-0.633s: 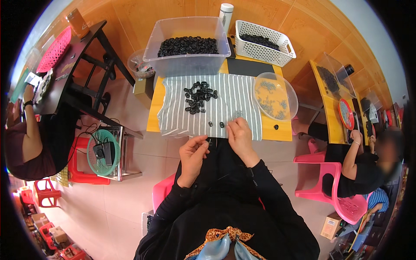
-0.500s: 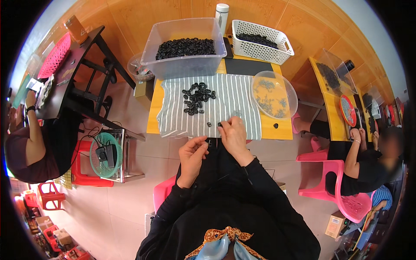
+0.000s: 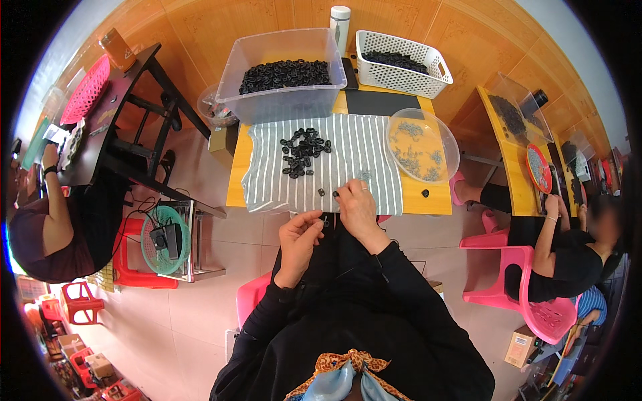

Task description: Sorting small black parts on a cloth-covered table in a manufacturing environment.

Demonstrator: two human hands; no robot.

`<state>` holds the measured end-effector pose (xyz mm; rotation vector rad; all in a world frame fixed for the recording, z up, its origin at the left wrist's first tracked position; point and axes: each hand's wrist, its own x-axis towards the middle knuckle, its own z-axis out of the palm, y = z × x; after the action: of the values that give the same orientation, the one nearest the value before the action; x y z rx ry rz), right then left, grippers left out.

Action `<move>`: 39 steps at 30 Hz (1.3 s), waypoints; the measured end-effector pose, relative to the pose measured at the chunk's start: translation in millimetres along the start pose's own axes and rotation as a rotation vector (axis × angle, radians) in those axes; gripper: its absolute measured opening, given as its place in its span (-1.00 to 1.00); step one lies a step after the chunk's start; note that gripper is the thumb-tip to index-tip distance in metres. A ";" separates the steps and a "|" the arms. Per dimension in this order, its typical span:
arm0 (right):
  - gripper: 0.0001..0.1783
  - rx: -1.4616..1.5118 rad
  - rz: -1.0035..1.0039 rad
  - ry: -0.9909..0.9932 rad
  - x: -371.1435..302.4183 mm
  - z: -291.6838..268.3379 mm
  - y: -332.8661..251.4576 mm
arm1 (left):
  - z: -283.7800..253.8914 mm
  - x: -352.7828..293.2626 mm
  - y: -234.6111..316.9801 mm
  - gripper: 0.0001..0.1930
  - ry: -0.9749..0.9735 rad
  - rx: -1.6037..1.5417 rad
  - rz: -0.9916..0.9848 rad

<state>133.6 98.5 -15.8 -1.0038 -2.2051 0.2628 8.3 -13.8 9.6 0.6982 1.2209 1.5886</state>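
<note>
My right hand [image 3: 359, 212] rests at the front of a grey striped cloth [image 3: 267, 184], its fingers closed on a small black plastic piece [image 3: 336, 194]. Just left of it, one more dark piece [image 3: 322, 192] lies apart on the cloth. My left hand [image 3: 297, 244] is held in front of the table edge with thumb and forefinger pressed together. Whatever it may pinch is too small to make out. Farther back on the cloth sits a loose pile of black oval pieces [image 3: 304, 152].
Behind the cloth stand a clear bin [image 3: 281, 103] of black pieces and a white perforated basket [image 3: 408, 79]. A round clear tray [image 3: 449, 144] with small grey metal parts sits right, near a single black piece [image 3: 425, 193]. Co-workers sit at tables on both sides.
My right hand has shifted very slightly to the left with the black piece at its fingertips. My left hand stays almost where it was, and the pile looks the same.
</note>
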 end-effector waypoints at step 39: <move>-0.90 1.080 0.502 -0.097 -16.9 -39.9 -31.8 | 22.2 2.3 -5.7 -0.74 -0.019 -0.060 0.128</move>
<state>149.2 60.8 19.1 -0.8531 -1.4421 1.5409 28.7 -3.2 11.4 0.7643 1.1295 1.7127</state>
